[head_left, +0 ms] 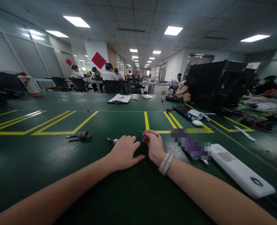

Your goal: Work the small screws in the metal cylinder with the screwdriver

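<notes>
My left hand (126, 152) is curled over a metal hole saw (115, 141), whose pointed drill tip sticks out to the left. The rest of it is hidden beneath the palm and fingers. Close by on the right, my right hand (154, 145), with a watch strap at the wrist, pinches a thin tool with a purple handle (156, 135). Its slender metal shaft points left; the exact kind is unclear. Another hole saw (82, 135) lies on its side on the green table (87, 181), left of my left hand.
Right of my hands lie clear plastic wrapping (176, 150), a blurred-out purple item (191, 144) and a long white device (241, 170). Farther back are a white oval object (197, 123), gloves (197, 115), a red screwdriver (162, 100), a clipboard (119, 98) and a large black case (215, 82).
</notes>
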Demonstrator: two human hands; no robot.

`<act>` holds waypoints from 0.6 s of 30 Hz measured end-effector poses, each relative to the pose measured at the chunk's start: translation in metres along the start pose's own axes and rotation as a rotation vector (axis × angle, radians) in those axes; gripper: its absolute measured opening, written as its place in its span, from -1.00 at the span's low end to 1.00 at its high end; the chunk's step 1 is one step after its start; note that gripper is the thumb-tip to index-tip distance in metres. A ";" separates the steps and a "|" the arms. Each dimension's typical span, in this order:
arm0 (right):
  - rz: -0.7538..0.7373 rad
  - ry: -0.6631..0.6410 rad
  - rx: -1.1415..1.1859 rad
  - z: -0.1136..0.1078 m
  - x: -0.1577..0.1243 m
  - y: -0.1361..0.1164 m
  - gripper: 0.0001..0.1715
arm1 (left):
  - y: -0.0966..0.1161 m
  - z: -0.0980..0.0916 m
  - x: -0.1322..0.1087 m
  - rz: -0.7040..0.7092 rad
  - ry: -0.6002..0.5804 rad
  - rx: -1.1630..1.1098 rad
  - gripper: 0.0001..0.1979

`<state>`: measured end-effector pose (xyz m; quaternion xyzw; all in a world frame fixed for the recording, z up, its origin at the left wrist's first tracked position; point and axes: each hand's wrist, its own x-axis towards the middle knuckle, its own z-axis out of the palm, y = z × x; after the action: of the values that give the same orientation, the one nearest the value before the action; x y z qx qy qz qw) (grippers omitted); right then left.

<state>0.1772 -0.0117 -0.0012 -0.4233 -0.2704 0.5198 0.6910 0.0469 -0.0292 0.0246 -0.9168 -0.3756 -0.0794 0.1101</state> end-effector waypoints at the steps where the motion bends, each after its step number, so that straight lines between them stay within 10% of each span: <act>1: 0.000 -0.002 -0.002 0.000 0.000 0.001 -0.89 | 0.002 0.001 0.001 0.000 -0.001 0.019 -0.64; 18: -0.002 -0.118 -0.092 -0.004 -0.005 0.005 -0.90 | -0.040 0.009 -0.005 -0.109 -0.033 0.133 -0.76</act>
<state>0.1764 -0.0168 -0.0074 -0.4227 -0.3347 0.5303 0.6543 0.0152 -0.0024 0.0204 -0.8869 -0.4310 -0.0453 0.1600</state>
